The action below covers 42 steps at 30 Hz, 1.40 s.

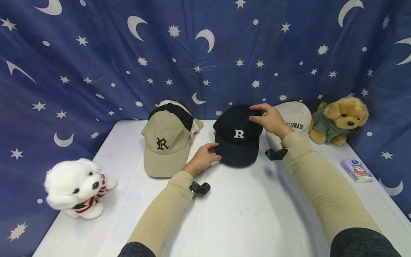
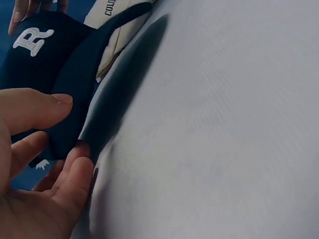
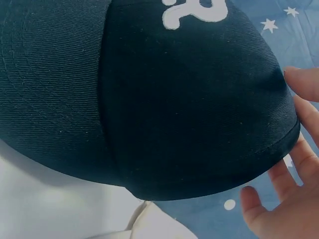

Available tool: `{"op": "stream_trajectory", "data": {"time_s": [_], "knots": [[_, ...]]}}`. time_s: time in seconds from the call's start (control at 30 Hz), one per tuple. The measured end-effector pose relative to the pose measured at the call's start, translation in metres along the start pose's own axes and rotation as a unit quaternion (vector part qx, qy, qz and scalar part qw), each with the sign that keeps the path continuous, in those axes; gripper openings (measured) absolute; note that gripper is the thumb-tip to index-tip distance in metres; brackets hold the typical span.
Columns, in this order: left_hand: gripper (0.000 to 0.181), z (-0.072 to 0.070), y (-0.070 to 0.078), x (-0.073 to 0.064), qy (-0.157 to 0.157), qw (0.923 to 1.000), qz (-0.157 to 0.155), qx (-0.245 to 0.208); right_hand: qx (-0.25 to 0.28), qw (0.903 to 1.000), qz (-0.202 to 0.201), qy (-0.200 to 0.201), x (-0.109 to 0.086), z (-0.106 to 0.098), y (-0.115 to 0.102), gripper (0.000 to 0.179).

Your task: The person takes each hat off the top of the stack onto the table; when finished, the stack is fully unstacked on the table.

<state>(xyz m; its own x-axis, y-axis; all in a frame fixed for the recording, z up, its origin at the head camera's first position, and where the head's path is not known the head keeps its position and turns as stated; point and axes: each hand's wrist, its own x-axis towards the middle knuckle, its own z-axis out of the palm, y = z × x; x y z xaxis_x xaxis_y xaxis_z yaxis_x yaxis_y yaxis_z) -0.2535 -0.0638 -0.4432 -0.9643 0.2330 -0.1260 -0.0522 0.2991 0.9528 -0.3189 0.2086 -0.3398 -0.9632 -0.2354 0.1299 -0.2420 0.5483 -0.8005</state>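
Observation:
A dark navy baseball cap [image 1: 238,123] with a white R faces forward at the middle of the table, its brim shadow falling on the white cloth in the left wrist view. My left hand [image 1: 204,157] holds the brim's left edge, thumb [image 2: 50,107] on top and fingertips at the underside. Up at the crown's right side, my right hand [image 1: 271,119] grips the cap's edge. In the right wrist view its thumb [image 3: 303,83] lies against the crown, with other fingers behind the rim.
Beige caps [image 1: 167,130] are stacked to the left. A cream COLORADO cap [image 1: 297,116] sits behind my right wrist, beside a brown plush dog [image 1: 340,117]. A white plush dog [image 1: 75,185] stands at left; a small purple pack [image 1: 356,170] lies at right. A starry blue curtain [image 1: 224,82] hangs behind.

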Motion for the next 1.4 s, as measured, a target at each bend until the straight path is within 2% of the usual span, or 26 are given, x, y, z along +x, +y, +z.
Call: {"op": "stream_trajectory", "data": {"time_s": [0.17, 0.57, 0.83, 1.13, 1.4], "knots": [[0.059, 0.003, 0.001, 0.005, 0.004, 0.9999, 0.002, 0.01, -0.009, 1.0, 0.003, 0.0, 0.004, -0.001, 0.004, 0.049], [0.064, 0.004, 0.013, 0.015, -0.024, 0.9978, -0.022, 0.057, -0.002, 0.9999, 0.016, -0.001, 0.01, -0.004, 0.005, 0.047], [0.064, 0.01, 0.017, 0.024, -0.016, 0.9988, -0.023, 0.041, 0.006, 0.9993, 0.033, 0.018, 0.018, -0.004, 0.004, 0.05], [0.066, 0.014, 0.018, 0.032, -0.008, 0.999, -0.024, 0.038, 0.006, 0.9983, 0.022, 0.053, 0.026, -0.004, 0.012, 0.049], [0.067, 0.017, 0.023, 0.033, 0.0, 0.9988, -0.026, 0.04, 0.019, 0.9974, 0.017, 0.068, 0.032, 0.001, 0.02, 0.047]]}}
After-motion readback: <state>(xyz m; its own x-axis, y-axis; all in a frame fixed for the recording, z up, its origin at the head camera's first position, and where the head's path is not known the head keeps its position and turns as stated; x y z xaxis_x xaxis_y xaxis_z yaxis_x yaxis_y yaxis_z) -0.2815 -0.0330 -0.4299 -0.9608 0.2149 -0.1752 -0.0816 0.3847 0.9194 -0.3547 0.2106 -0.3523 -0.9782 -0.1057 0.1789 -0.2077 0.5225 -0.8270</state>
